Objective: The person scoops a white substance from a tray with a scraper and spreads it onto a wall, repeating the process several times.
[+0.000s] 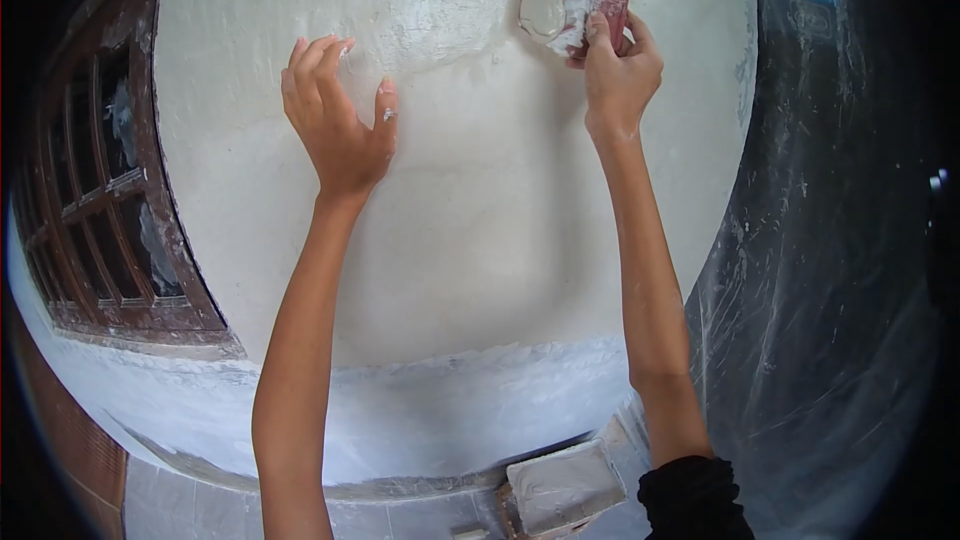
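My right hand [622,75] grips a red, flat tool [608,2] at the upper right of the wall. A thick lump of pale, wet paste [545,5] covers the tool's left part. My left hand [340,120] is raised in front of the off-white wall [460,210], left of the tool, its fingers spread and nothing held. Specks of white paste stick to its thumb and a fingertip. Whether its fingertips touch the wall is hard to tell.
A brown wooden window frame [110,190] is on the left. Dark plastic sheeting [810,240] hangs at the right. Below, a container of pale paste [565,488] stands on grey floor tiles [215,512], near the wall's white lower band [450,410].
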A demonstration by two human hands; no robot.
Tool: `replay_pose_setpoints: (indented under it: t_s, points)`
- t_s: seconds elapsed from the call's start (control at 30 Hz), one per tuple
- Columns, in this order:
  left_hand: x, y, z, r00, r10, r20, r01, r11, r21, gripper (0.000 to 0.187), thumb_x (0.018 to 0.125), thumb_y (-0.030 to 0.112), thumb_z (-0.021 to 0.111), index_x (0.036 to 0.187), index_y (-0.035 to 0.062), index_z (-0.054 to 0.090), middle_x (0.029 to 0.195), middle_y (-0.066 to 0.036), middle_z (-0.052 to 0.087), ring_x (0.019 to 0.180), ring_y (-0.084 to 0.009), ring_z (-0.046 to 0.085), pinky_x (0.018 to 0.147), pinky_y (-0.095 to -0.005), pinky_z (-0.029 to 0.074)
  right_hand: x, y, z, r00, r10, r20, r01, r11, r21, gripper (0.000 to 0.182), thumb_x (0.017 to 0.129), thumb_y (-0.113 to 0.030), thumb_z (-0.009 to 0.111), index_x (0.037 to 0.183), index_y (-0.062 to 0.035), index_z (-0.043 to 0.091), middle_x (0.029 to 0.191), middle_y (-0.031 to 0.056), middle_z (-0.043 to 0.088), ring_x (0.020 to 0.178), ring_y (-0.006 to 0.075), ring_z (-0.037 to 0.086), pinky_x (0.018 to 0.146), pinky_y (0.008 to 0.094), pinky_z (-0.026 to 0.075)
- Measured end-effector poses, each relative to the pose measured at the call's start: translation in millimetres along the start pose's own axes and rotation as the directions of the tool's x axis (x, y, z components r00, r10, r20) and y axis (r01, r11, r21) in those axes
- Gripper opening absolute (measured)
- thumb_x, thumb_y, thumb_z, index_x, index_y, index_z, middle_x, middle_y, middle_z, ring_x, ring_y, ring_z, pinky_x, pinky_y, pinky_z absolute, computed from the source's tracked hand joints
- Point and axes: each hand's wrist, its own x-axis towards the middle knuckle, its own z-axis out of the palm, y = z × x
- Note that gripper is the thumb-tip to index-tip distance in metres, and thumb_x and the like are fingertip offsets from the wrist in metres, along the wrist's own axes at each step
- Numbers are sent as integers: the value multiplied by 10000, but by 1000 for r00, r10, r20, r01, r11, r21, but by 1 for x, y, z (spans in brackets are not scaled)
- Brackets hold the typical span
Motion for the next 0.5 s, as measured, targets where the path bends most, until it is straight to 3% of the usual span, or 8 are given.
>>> replay_pose_setpoints:
  t_s: [0.07, 0.1, 0.2, 0.33, 0.4, 0.5]
  points:
    - [-1, -3, -1, 1000, 1, 16, -1, 1000, 8, 511, 884, 271, 594, 1319, 64, 423, 1325, -108, 495, 1349, -368, 362, 1117, -528, 230, -11, -3, 20, 984, -40, 173, 28, 997, 72, 306, 893, -110, 643, 1127, 85, 617, 715, 146, 695, 537, 182, 640, 612, 311, 509]
    - [-2, -4, -1, 1000, 0, 21, 0, 1000, 6, 511, 884, 271, 594, 1319, 64, 423, 1325, -108, 495, 1349, -368, 362, 1117, -528, 230, -14, 8, 28, 971, -93, 222, 96, 995, -4, 295, 891, -106, 640, 1119, 80, 625, 707, 153, 694, 538, 212, 645, 619, 320, 512]
    - [-1, -7, -1, 1000, -8, 8, 8, 1000, 10, 517, 890, 285, 588, 1326, 68, 416, 1327, -108, 492, 1350, -363, 360, 1117, -530, 229, -5, 31, 12, 986, -111, 127, 132, 976, -174, 292, 890, -105, 639, 1120, 75, 629, 710, 160, 695, 540, 233, 648, 618, 334, 515]
    - [-3, -6, 1, 1000, -6, -7, 6, 1000, 8, 494, 892, 350, 586, 1281, 65, 481, 1308, -127, 496, 1342, -364, 372, 1096, -532, 263, 4, 6, -10, 1000, 12, -18, -13, 1000, -26, 302, 887, -118, 652, 1123, 70, 635, 722, 159, 698, 544, 221, 649, 599, 342, 514]
    - [-3, -5, 3, 1000, -3, -11, 3, 1000, 12, 493, 893, 351, 584, 1281, 65, 481, 1310, -128, 496, 1341, -364, 373, 1094, -532, 264, 0, 5, 4, 999, -3, 37, 1, 999, 54, 299, 889, -113, 647, 1126, 69, 636, 707, 152, 696, 548, 212, 649, 599, 333, 513]
    - [-4, -8, 1, 1000, -2, 15, 2, 1000, 13, 494, 901, 366, 576, 1281, 66, 482, 1312, -126, 494, 1340, -367, 377, 1095, -536, 262, -10, 11, 16, 965, -32, 261, 74, 986, -151, 289, 889, -91, 643, 1131, 67, 637, 717, 142, 699, 556, 201, 648, 604, 320, 511]
